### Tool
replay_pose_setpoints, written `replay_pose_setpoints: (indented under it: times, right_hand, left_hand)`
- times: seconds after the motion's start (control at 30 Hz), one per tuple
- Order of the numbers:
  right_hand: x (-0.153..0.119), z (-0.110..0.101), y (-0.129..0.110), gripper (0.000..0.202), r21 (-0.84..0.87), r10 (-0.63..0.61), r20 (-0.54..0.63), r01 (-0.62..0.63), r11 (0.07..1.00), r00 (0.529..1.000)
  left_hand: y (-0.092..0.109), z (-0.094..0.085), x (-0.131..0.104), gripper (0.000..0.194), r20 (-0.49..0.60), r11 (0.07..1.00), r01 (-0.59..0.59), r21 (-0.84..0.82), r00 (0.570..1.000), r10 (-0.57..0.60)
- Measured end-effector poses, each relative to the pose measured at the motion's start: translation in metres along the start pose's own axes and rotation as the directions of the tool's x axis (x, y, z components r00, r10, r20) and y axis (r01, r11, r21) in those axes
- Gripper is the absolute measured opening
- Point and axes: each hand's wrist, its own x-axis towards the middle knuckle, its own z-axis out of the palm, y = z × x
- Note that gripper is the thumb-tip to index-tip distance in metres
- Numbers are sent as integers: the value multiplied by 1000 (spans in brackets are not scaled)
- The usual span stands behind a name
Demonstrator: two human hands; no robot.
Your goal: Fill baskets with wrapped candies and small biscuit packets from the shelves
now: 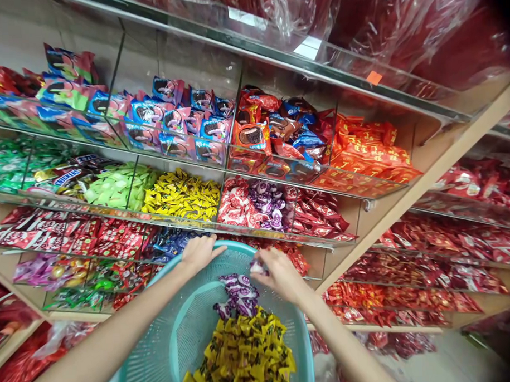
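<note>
A teal plastic basket (308,345) sits in front of me, tilted, with a pile of yellow-wrapped candies (244,353) near its lower side. Purple-and-white wrapped candies (238,292) lie just above that pile. My left hand (201,254) is closed on the basket's far rim, its thumb lying along the edge. Inside the far right part of the basket, my right hand (278,274) is curled around purple-and-white wrapped candy (257,267); its fingers partly hide how much it holds.
Behind the basket, glass-fronted shelves hold yellow candies (182,196), purple-and-white candies (269,204) and red-and-white candies (237,203) in compartments. A glass shelf edge (277,239) runs close above my hands. A slanting wooden panel (405,191) divides off more shelves at right.
</note>
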Motion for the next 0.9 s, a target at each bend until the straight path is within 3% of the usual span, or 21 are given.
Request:
replay_pose_setpoints:
  times: [0.07, 0.17, 0.47, 0.57, 0.73, 0.9]
  right_hand:
    - [-7, 27, 2, 22, -22, 37, 118, -35, 999, 992]
    - [-12, 49, 7, 23, -86, 53, 212, -35, 996, 976]
    - [-11, 73, 1, 31, -217, 36, 206, 10, 976, 978]
    - [-5, 52, -1, 32, -157, 14, 129, 7, 988, 992]
    - [17, -18, 5, 24, -97, 29, -61, -34, 995, 998]
    - [56, -66, 27, 19, -283, 46, -183, -97, 954, 982]
  left_hand:
    - [1, -1, -1, 62, 1, 1000, 6, 4, 1000, -6]
    - [2, -3, -1, 62, 1, 1000, 7, 10, 1000, -7]
    - [0, -1, -1, 60, -31, 1000, -13, 16, 999, 14]
    - [-1, -1, -1, 58, -24, 1000, -2, 4, 1000, 2]
    - [-1, -1, -2, 55, -17, 999, 22, -39, 1000, -23]
    - [-2, -1, -2, 55, -11, 999, 18, -52, 1000, -18]
